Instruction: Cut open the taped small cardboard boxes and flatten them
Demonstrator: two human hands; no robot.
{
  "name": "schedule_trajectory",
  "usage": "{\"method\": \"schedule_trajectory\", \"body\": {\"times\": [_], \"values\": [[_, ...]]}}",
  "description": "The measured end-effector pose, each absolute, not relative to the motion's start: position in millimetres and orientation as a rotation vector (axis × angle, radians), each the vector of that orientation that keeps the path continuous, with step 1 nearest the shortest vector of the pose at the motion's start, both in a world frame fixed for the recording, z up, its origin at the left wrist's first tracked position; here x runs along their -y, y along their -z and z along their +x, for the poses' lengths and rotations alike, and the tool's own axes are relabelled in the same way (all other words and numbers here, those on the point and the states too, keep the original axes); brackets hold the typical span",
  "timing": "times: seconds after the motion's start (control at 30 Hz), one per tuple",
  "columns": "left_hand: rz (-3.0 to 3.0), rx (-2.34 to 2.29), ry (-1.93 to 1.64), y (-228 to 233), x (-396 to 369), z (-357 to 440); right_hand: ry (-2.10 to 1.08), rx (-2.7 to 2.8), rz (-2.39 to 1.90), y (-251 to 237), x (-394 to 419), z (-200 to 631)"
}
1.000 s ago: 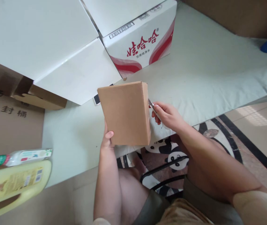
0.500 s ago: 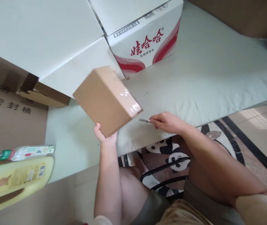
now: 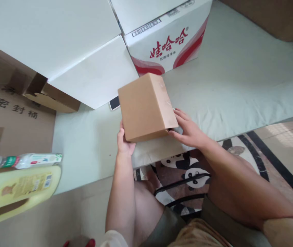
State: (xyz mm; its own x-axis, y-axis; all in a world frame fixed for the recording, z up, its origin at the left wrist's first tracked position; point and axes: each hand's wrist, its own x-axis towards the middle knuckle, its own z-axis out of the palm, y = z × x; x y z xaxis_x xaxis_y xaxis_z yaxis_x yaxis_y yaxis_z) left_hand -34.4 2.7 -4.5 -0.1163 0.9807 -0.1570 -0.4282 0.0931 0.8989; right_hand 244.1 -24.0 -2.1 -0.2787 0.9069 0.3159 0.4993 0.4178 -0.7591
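A plain brown cardboard box (image 3: 141,108) is tilted over the pale green cloth, its taped side facing right. My left hand (image 3: 125,142) grips its lower left corner, thumb up along the side and the other fingers hidden beneath. At the opposite side, my right hand (image 3: 188,130) holds the taped end, fingers on that face and thumb at the lower edge, where a dark gap shows. A tiny pale tip pokes out by the right fingertips; I cannot make out what it belongs to. Partly behind the box lies a dark flat object with a white rim (image 3: 114,103).
White cartons stand behind, one with red lettering (image 3: 168,51). Left are a large printed cardboard box (image 3: 15,127), a clear bottle (image 3: 37,160) and a yellow jug (image 3: 30,187). The green cloth (image 3: 233,89) ends at a front edge above my legs.
The cardboard box has moved right and turned in my left hand. My right hand, which pinched a small thin blade apart from the box, now touches the box's taped end.
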Motion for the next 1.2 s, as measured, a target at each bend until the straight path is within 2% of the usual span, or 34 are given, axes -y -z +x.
{"method": "schedule_trajectory", "body": {"times": [0.23, 0.4, 0.57, 0.87, 1.2], "values": [[0.927, -1.149, -1.643, -1, -1, -31, -0.641, 1.823, -1.227, 5, 24, 243], [0.969, -1.232, -1.670, -3, 2, -23, -0.766, 1.818, -1.159, 1, 24, 239], [0.930, -1.338, -1.705, -3, -2, -28, -0.762, 1.442, -1.432, -8, 26, 236], [0.694, -1.336, -1.722, 2, -8, -43, -1.074, 0.922, -1.339, -16, 23, 232], [0.871, -1.484, -1.629, 12, -23, -50, -1.169, 1.059, -1.241, -8, 26, 227]]}}
